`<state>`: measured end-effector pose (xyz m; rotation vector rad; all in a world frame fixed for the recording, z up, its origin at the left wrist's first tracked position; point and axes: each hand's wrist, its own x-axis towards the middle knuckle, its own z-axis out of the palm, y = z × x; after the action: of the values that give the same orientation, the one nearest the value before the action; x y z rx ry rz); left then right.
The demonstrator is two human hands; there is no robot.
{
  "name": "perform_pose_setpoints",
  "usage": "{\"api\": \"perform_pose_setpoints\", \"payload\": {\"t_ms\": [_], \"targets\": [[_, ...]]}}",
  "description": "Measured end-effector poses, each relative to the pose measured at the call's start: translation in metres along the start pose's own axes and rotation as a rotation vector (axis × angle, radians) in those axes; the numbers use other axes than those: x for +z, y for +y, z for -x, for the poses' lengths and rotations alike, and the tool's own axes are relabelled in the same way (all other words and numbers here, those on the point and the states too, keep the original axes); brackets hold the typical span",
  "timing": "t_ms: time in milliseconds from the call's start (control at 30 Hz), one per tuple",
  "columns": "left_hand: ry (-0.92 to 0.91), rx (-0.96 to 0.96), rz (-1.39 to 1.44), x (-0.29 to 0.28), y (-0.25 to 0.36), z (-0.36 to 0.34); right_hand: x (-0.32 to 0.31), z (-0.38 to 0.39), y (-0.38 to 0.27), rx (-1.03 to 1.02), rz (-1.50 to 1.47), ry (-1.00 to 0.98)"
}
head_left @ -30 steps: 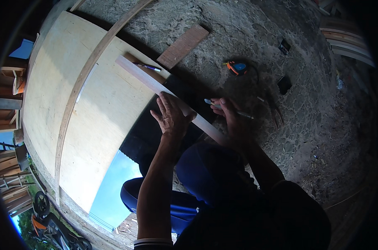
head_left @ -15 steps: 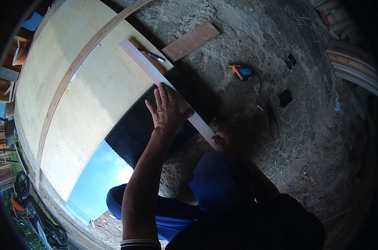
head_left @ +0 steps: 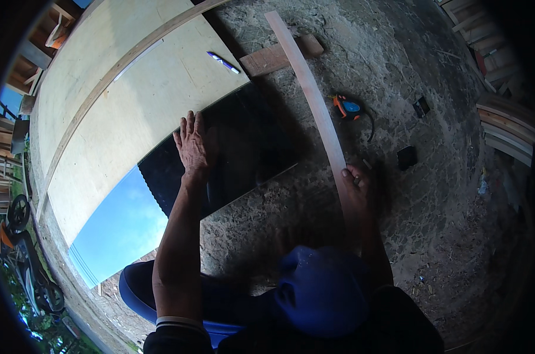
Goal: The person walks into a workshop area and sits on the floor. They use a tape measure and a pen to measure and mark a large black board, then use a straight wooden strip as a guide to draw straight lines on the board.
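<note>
My left hand (head_left: 192, 144) lies flat on a glossy dark sheet (head_left: 238, 141), fingers spread, near the edge where it meets the pale plywood (head_left: 120, 112). The sheet's left part mirrors blue sky and cloud. In my right hand (head_left: 359, 183) is a long, thin wooden strip (head_left: 314, 100), gripped near its lower part. The strip is off the sheet, to its right, and passes over a brown board (head_left: 267, 60). A purple and white pen (head_left: 223, 62) rests on the plywood near its right edge.
On the rough ground to the right are an orange and blue tape measure (head_left: 348, 107), a black flat object (head_left: 407, 157) and another small dark item (head_left: 421, 107). A long batten (head_left: 102, 97) crosses the plywood. Stacked wood (head_left: 506, 133) stands far right, a motorcycle (head_left: 28, 265) far left.
The wooden strip has been lifted off the sheet and swung right in my right hand. My left hand has let go of the strip and shifted left onto the sheet.
</note>
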<state>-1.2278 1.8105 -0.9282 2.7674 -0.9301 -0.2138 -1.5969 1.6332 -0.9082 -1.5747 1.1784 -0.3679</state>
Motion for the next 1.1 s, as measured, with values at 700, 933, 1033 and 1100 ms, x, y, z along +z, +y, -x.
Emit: {"api": "perform_pose_setpoints", "payload": {"t_ms": [700, 933, 1033, 1100], "targets": [[-0.037, 0.018, 0.027, -0.013, 0.025, 0.029, 0.010, -0.019, 0.019, -0.090, 0.074, -0.061], [0.121, 0.010, 0.020, -0.004, 0.033, 0.074, 0.065, 0.017, 0.019, 0.332, -0.334, -0.312], [0.282, 0.125, 0.222, -0.006, 0.061, 0.119, 0.070, 0.025, 0.020, 0.414, -0.420, -0.381], [0.193, 0.342, 0.536, -0.007, 0.091, 0.165, 0.073, 0.025, 0.020, 0.426, -0.460, -0.437]]}}
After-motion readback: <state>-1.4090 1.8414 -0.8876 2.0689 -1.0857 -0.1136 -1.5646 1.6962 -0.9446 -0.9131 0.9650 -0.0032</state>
